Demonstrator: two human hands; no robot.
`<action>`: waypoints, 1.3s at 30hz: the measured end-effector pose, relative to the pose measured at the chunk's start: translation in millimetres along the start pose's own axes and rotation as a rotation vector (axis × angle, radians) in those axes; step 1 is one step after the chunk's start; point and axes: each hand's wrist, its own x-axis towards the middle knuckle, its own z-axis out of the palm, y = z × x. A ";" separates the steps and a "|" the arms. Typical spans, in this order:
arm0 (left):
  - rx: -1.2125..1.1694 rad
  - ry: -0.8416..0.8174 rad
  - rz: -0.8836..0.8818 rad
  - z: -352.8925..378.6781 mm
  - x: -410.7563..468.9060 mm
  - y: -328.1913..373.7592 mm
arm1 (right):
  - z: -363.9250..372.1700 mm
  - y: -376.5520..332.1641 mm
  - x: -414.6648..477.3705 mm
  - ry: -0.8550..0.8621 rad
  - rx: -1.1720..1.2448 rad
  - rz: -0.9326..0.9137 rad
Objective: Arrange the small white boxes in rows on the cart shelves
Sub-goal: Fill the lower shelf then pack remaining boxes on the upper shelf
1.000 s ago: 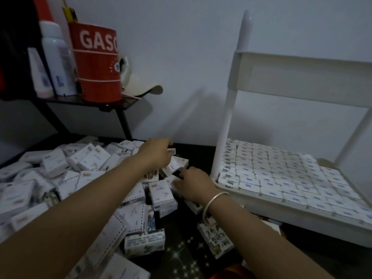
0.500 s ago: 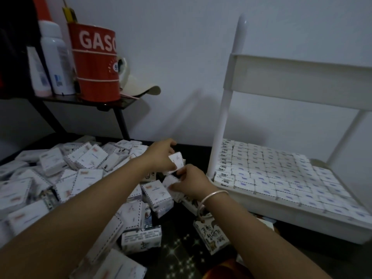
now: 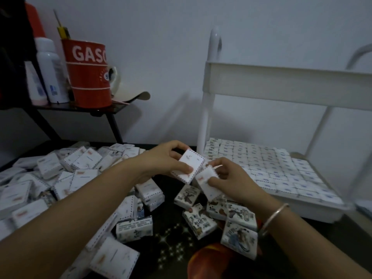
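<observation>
- A small white cardboard box (image 3: 188,165) with a dashed border is pinched in the left hand (image 3: 161,160), with the thumb on its face and the fingers curled over its far edge. It is held tilted above the pile.
- A second white box (image 3: 208,185) is gripped by the curled fingers of the right hand (image 3: 233,178), and its corner touches the first box.
- Rows of flat white boxes (image 3: 261,166) are packed edge to edge on the lower shelf of the white tubular cart (image 3: 281,85), just right of the hands.
- A loose heap of matching boxes (image 3: 60,174) is spread over the dark star-printed cloth (image 3: 173,238) at left.
- Boxes with illustrated faces (image 3: 199,220) lie beneath the right hand.
- A thin silver bangle (image 3: 274,217) is worn on the right wrist.
- A red cylindrical tin (image 3: 88,73) lettered "GASO" and a white plastic bottle (image 3: 50,71) are set on a black shelf (image 3: 84,108) behind the heap.
</observation>
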 end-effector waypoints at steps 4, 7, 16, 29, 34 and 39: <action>-0.017 -0.094 -0.010 35.2 13.9 20.5 | -42.3 18.2 -22.1 0.116 0.020 0.028; 0.036 -0.109 0.029 62.7 30.9 34.2 | -74.4 32.8 -37.1 0.180 0.040 0.069; 0.008 -0.041 0.092 142.7 85.3 47.6 | -162.8 67.7 -40.0 0.490 -0.023 0.043; 0.044 -0.038 0.149 176.2 189.0 53.0 | -203.2 109.6 79.0 0.910 -0.470 0.189; 0.185 0.027 0.235 179.6 225.6 51.3 | -207.6 139.8 92.7 0.775 -0.737 0.225; 0.132 0.056 0.269 185.0 257.1 49.9 | -203.5 163.8 89.3 0.646 -0.671 0.278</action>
